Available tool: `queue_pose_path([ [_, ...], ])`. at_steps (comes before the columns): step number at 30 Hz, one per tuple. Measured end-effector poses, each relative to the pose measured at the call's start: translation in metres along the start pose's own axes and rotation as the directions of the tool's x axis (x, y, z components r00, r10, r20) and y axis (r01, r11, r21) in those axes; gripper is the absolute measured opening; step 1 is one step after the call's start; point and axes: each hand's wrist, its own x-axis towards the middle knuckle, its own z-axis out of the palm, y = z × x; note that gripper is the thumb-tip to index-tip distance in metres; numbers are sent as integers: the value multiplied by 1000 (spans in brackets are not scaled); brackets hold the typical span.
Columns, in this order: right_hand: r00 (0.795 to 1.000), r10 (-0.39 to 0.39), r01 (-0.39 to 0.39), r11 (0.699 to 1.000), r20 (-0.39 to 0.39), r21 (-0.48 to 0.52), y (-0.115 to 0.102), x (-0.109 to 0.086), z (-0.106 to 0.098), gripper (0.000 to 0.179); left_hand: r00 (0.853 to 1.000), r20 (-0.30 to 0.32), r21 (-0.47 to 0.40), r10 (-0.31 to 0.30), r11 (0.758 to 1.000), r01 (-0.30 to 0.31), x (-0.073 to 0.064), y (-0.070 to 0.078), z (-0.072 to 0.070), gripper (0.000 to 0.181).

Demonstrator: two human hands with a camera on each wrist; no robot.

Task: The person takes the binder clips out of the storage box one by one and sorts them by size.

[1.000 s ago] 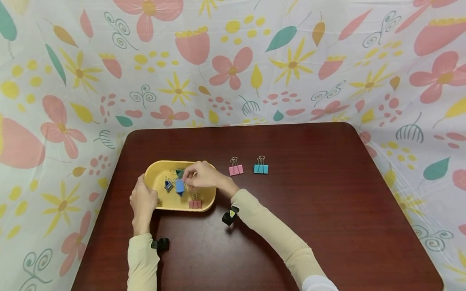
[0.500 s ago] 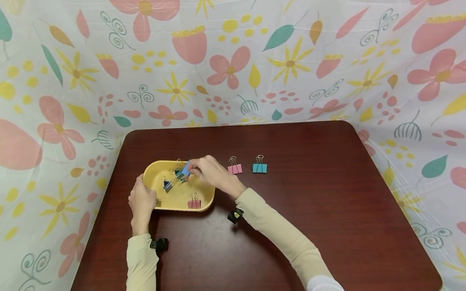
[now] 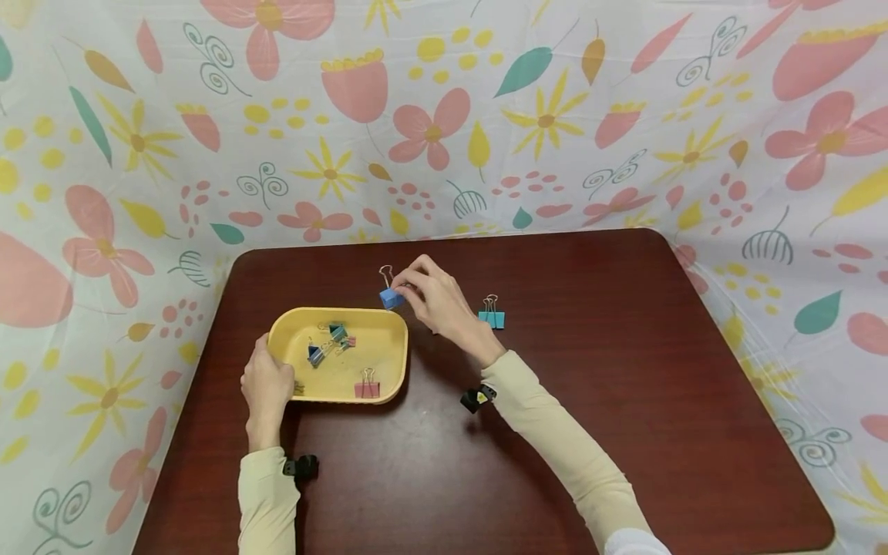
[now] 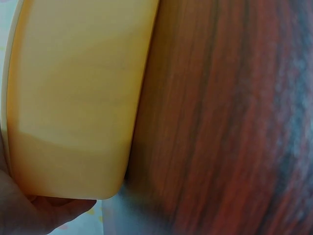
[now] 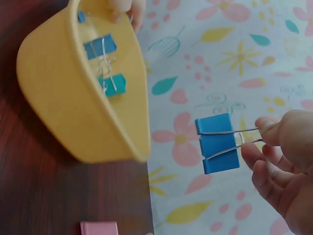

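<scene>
My right hand [image 3: 444,304] pinches a blue binder clip [image 3: 391,298] above the table, past the tray's far right corner. In the right wrist view, thumb and fingers grip the wire handle of this blue clip [image 5: 218,144], its body pointing away from the hand. My left hand [image 3: 267,385] holds the left end of the yellow tray [image 3: 397,362], thumb over the rim and fingers outside. Several blue, teal and pink clips lie bunched in the tray, including a teal one [image 3: 338,332]. A pink binder clip [image 3: 367,389] lies by its near right corner.
On the dark wooden table [image 3: 590,370], a teal binder clip [image 3: 492,319] lies right of my right hand. A pink clip [image 5: 99,228] shows at the bottom of the right wrist view; the hand hides most of it in the head view. A floral cloth [image 3: 430,169] hangs behind the table.
My right hand has lifted the blue clip out of the tray and carried it up and right, beyond the rim. The left hand stays on the tray.
</scene>
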Motion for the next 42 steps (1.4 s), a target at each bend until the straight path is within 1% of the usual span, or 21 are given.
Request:
queue_pose_path([
  [3,1000,-10,10,999,-25,33,8,-3,-7,14,1000,9,0,0,1000,0,1,-1,1,62],
  [5,1000,-5,7,999,-24,50,13,-3,-12,14,1000,11,-2,3,1000,-3,1,-1,1,62],
  [8,999,34,-35,997,6,62,21,-6,-20,14,1000,14,-3,10,1000,-10,3,-1,2,63],
  [11,996,85,-87,995,40,52,30,-11,-28,14,1000,14,0,15,1000,-15,3,0,2,62],
  [13,993,111,-113,993,48,41,36,-15,-34,15,1000,15,4,15,1000,-15,3,0,1,62],
  [18,989,148,-148,989,18,18,51,-25,-48,15,1000,20,3,14,1000,-14,3,2,2,62],
  [26,980,196,-196,980,-24,-20,74,-40,-69,16,1000,13,-7,-7,1000,7,1,2,0,63],
  [30,973,227,-229,973,-45,-41,84,-46,-78,16,1000,11,-8,-11,1000,11,-1,1,-1,63],
  [33,967,248,-251,967,-59,-48,94,-50,-83,15,1000,14,-7,-15,1000,15,0,0,-1,62],
  [37,965,251,-254,966,-72,-44,107,-58,-88,16,1000,13,-11,-18,1000,18,0,0,-1,62],
  [42,961,265,-269,963,-83,-31,121,-72,-95,17,1000,11,-12,-13,1000,13,0,1,0,61],
])
